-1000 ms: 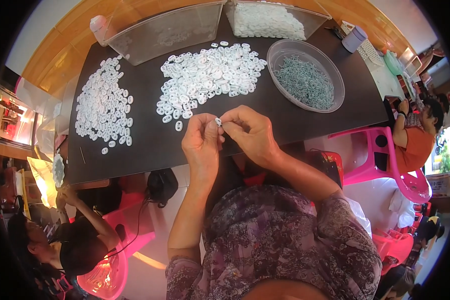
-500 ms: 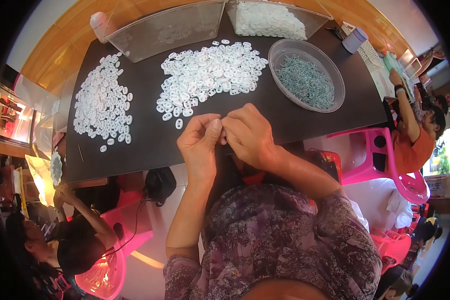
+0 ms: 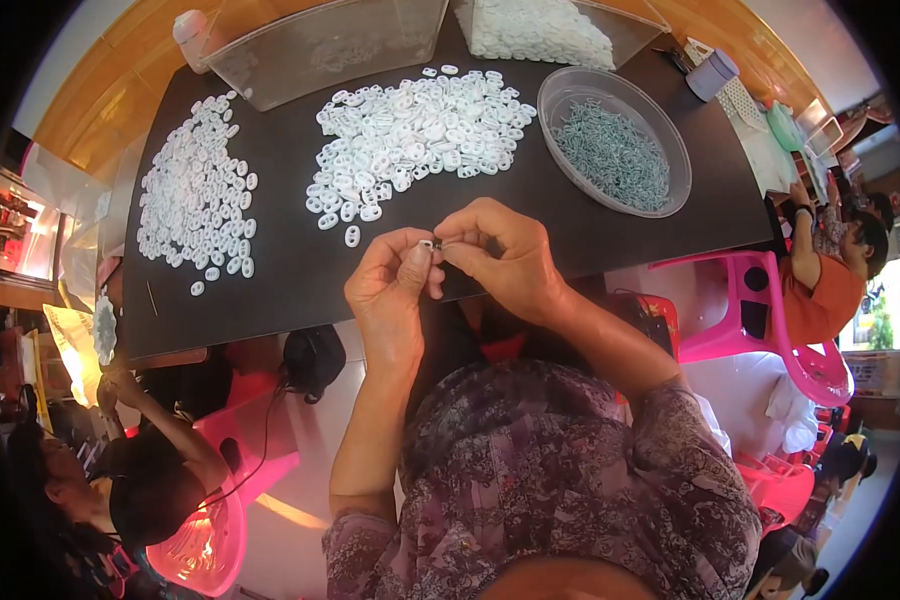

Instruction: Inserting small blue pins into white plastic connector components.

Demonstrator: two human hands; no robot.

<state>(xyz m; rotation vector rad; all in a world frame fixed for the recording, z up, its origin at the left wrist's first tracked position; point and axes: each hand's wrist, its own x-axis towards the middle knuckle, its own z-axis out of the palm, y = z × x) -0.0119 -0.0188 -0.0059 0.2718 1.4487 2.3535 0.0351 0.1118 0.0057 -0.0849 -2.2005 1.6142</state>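
My left hand pinches a small white plastic piece between thumb and fingers, just in front of the table's near edge. My right hand meets it there, thumb and forefinger closed on something tiny and dark beside the white piece; its kind is too small to make out. Beyond my hands lies a heap of white oval pieces, each with two holes. A second, looser heap of similar white pieces is spread at the left. To the right, a clear round bowl holds many thin grey-green metal screws.
Two clear plastic bins stand at the back, the left bin and the right bin, which holds white pieces. A lidded purple container is at the far right corner. Other people sit at both sides, near pink chairs.
My hands have drawn slightly apart at the fingertips, so the white piece now shows between them. The right hand has opened out its grip somewhat. The view has shifted a little.
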